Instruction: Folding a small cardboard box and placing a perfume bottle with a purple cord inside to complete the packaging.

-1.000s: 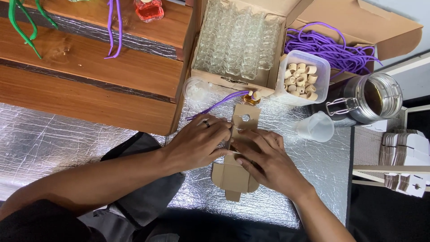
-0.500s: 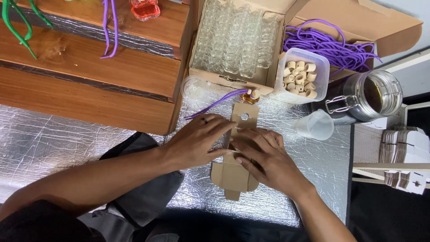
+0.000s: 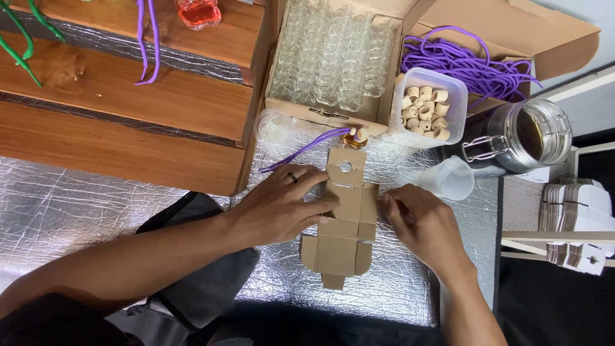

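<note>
Two hands apart: ur left hand (image 3: 278, 208) flat on unfolded cardboard box blank (image 3: 343, 221), right hand (image 3: 423, 224) w/ fingers curled at its right edge.

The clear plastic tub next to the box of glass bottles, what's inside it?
The clear plastic tub holds a heap of small tan ribbed stoppers, cork-like. Only the top ones show; whatever sits beneath them, at the bottom, is covered.

**Foil-covered bench beside stepped wood**

The bench (image 3: 77, 198) is covered in crinkled silver foil, on which bright light is reflected. Stepped wooden shelves (image 3: 128, 96) are set at upper left. A dark floor (image 3: 564, 307) is seen at lower right.
</note>
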